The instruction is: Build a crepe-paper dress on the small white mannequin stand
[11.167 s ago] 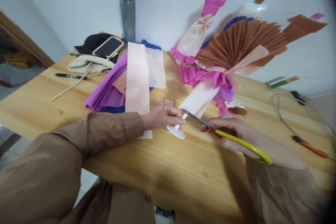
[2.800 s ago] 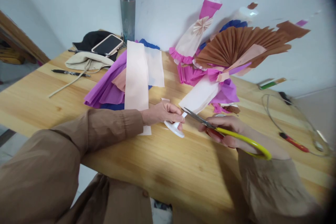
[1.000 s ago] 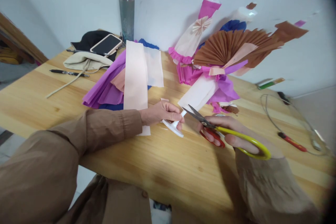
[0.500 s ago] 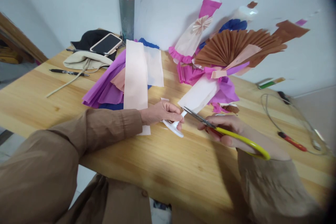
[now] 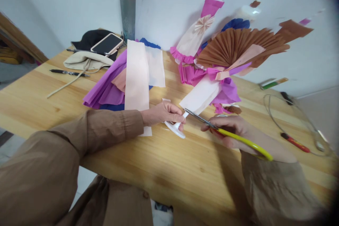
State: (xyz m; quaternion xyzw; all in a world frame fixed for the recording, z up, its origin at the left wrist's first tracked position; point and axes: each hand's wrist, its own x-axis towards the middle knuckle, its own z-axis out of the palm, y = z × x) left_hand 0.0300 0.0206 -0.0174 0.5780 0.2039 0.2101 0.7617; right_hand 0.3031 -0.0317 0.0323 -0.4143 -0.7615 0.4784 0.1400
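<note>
My left hand (image 5: 162,113) pinches a white plastic stand (image 5: 174,129) with a round base and thin stem, tilted on the wooden table (image 5: 169,169). A pale peach paper skirt (image 5: 201,95) is wrapped on the stem above it, joined to pink and purple crepe paper (image 5: 225,90). My right hand (image 5: 235,132) grips yellow-handled scissors (image 5: 227,133). Their blades are closed and point left, with the tips at the lower edge of the peach paper, right beside my left fingertips.
Peach, purple and blue paper sheets (image 5: 132,74) lie left of centre. A brown pleated fan (image 5: 238,44) and paper dress figures (image 5: 203,24) lean on the wall. A steel flask (image 5: 128,5), phone (image 5: 107,43), cloth bag (image 5: 84,61), pen (image 5: 67,73), wire (image 5: 291,120) and red tool (image 5: 295,142) lie around.
One second ago the scissor blades stood apart; they closed at the edge of the peach paper and stay closed now. My left hand has held the stand still throughout.
</note>
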